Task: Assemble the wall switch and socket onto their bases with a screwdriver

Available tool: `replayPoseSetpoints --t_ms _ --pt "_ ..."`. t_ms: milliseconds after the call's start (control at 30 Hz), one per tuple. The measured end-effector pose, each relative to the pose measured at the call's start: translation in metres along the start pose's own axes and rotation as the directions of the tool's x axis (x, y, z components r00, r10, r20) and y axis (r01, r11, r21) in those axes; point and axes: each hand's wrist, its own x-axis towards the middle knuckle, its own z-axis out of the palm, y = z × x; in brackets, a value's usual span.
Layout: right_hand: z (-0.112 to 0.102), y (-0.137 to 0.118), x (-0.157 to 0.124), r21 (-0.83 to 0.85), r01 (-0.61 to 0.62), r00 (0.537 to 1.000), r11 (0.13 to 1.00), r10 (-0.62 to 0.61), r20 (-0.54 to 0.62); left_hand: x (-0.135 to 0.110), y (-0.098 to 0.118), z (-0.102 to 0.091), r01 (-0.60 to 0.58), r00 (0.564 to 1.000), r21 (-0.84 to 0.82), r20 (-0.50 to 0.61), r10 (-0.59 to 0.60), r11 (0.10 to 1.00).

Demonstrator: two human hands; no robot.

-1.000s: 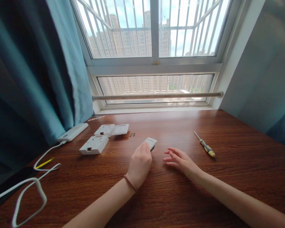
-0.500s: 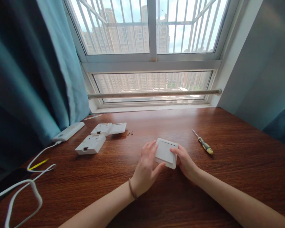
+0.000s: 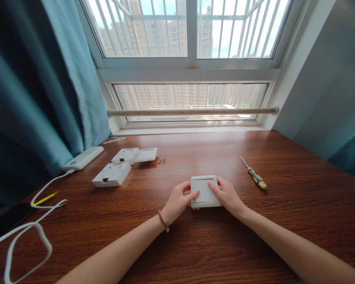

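Observation:
A square white wall switch (image 3: 204, 197) with a thin dark line round its inner panel is held just above the table, its face towards me. My left hand (image 3: 180, 199) grips its left edge, thumb on the front and the other fingers partly hidden behind. On the opposite edge my right hand (image 3: 227, 195) is closed, its thumb pressed on the panel near the top right. Right of the hands lies a screwdriver (image 3: 256, 178) with a grey and yellow handle. Several small screws (image 3: 162, 161) rest on the table beyond my left hand.
Two white boxes stand at the left, the nearer box (image 3: 111, 174) and the farther box (image 3: 125, 155), with a white plate (image 3: 146, 155) beside it. A white power bank (image 3: 83, 158) with a white cable (image 3: 49, 182) lies by the curtain (image 3: 94, 98). Near it is a yellow stick (image 3: 45, 198).
The wall switch has turned from a slant to nearly level. My left hand has shifted from its upper left corner to the left edge, thumb now on the front. The view has tilted slightly down.

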Motion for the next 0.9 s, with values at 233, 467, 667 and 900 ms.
replayPoseSetpoints --t_ms 233,467,667,900 --pt "-0.0017 -0.0003 -0.0011 -0.166 0.000 1.000 0.986 0.001 0.008 0.0001 -0.0011 0.0007 0.024 1.000 0.075 -0.003 -0.024 0.997" --pt "-0.0022 0.0011 0.0017 -0.179 -0.017 1.000 0.984 0.018 0.004 0.0004 -0.0017 0.0007 -0.012 1.000 0.016 0.016 0.012 1.000" --pt "-0.0032 0.0028 0.0035 -0.224 -0.006 1.000 0.975 0.000 -0.028 0.0002 -0.0025 -0.0003 -0.030 0.999 0.002 0.022 0.030 1.000" --pt "-0.0053 0.0038 0.0057 -0.276 -0.009 0.998 0.961 -0.007 -0.056 0.0011 -0.0027 -0.0015 -0.053 0.990 0.010 0.131 0.051 0.999"
